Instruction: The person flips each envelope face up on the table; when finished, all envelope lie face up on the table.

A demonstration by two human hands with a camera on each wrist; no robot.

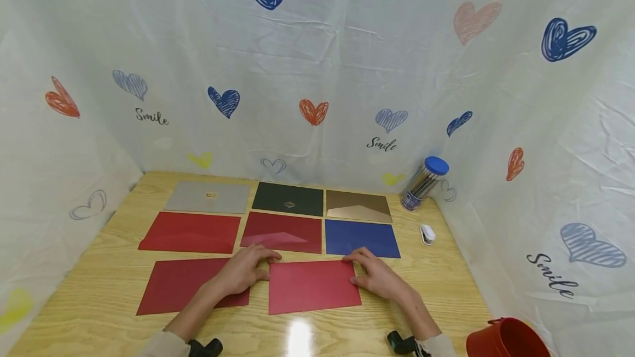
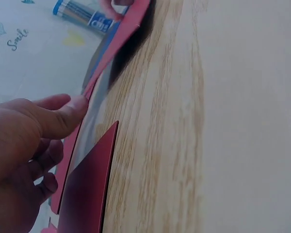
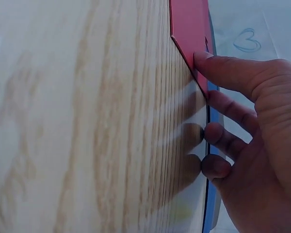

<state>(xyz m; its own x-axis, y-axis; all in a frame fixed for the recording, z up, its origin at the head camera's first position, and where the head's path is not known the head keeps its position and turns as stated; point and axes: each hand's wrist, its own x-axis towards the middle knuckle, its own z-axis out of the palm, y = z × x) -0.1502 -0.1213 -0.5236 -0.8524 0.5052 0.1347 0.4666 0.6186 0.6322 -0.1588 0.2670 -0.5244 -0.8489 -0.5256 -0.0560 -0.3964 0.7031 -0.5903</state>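
Observation:
A pinkish-red envelope [image 1: 315, 287] lies between both hands at the front middle of the table. My left hand [image 1: 243, 270] pinches its left edge near the upper corner; in the left wrist view, thumb and index finger meet at the envelope [image 2: 111, 51], which slants above the wood there. On the opposite side my right hand [image 1: 377, 277] holds the right edge, its thumb on the face of the envelope [image 3: 189, 34] and its index finger at the corner. Beneath my left forearm is a dark red envelope [image 1: 183, 285], partly covered by that arm.
Behind lie a red envelope [image 1: 190, 232], a maroon one [image 1: 283, 227] and a blue one [image 1: 362, 237]. Farther back are grey [image 1: 190, 197], dark green [image 1: 288, 198] and brown [image 1: 357, 205] envelopes. A blue-lidded pencil tub [image 1: 424, 183], a small white stapler-like item [image 1: 427, 234] and a red bucket [image 1: 483, 342] stand right.

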